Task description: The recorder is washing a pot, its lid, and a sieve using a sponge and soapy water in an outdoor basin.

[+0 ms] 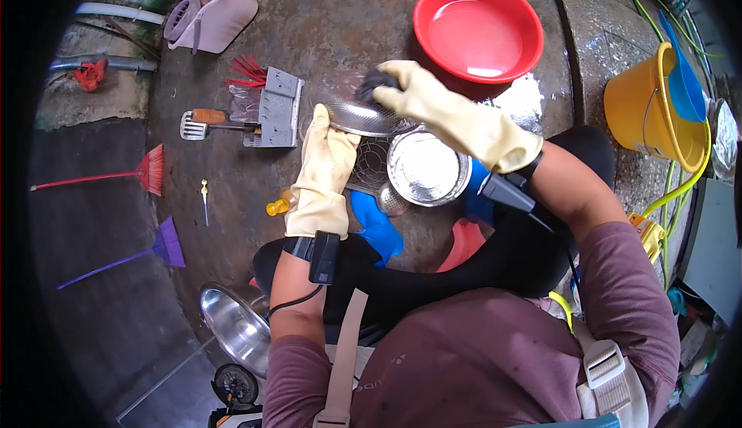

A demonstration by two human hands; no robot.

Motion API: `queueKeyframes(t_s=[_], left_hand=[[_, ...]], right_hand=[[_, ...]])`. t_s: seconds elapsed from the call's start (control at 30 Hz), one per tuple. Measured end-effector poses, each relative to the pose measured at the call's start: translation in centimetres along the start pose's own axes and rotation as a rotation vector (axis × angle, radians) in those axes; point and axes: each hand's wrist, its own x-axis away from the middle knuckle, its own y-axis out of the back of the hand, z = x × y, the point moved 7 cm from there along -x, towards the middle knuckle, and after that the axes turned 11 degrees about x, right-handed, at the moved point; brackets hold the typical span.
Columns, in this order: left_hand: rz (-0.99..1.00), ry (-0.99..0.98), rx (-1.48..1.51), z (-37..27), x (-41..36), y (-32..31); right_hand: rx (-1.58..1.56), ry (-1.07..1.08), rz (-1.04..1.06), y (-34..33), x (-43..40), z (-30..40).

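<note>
My left hand [322, 179], in a cream rubber glove, grips the near left rim of a perforated metal strainer basin [362, 117], tilted above the wet floor. My right hand [432, 100], gloved likewise, pinches a dark scouring pad [375, 82] over the basin's inside. Just below the right forearm stands a round metal pot [429, 168] with whitish, glaring contents. Beside it lie coiled wire pieces [371, 158] and a perforated ladle head [393, 199], partly hidden. A yellow-capped bottle [279, 205] lies partly behind my left wrist.
A red basin [480, 31] holding water stands ahead. To the right is a yellow bucket [640, 106] with a blue scoop [684, 86] and hose. Leftward are a metal utensil holder [278, 109], a slotted turner [193, 126], brooms [152, 170] and a mop bucket [214, 14].
</note>
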Motion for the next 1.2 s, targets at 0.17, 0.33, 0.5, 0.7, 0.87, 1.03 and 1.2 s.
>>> queueKeyframes(t_s=[0.17,0.33,0.5,0.7,0.87,1.03,1.2], left_hand=[[-0.261,-0.058,0.06,0.6,-1.7,4.0],[-0.427,-0.087,0.032,-0.9,-0.8,3.2],[-0.359,-0.236,0.103,-5.5,-0.1,3.0],[-0.182,-0.272,0.01,-4.0,0.1,1.2],[-0.049,-0.31,-0.43,-1.4,0.5,-0.6],[-0.124,-0.285,-0.53,1.8,0.3,-0.9],[-0.184,-0.252,-0.537,1.4,0.1,-1.0]], right_hand=[[0.503,0.677,-0.079,-3.3,3.5,4.0],[0.487,1.022,-0.07,-2.6,4.4,2.4],[0.436,0.743,-0.291,1.0,2.0,-2.0],[-0.452,-0.02,-0.328,3.4,-2.6,-5.6],[-0.359,-0.234,-0.277,1.2,-2.2,-6.2],[0.317,0.147,-0.45,-1.1,1.2,-1.6],[0.402,0.442,-0.459,0.3,1.7,3.1]])
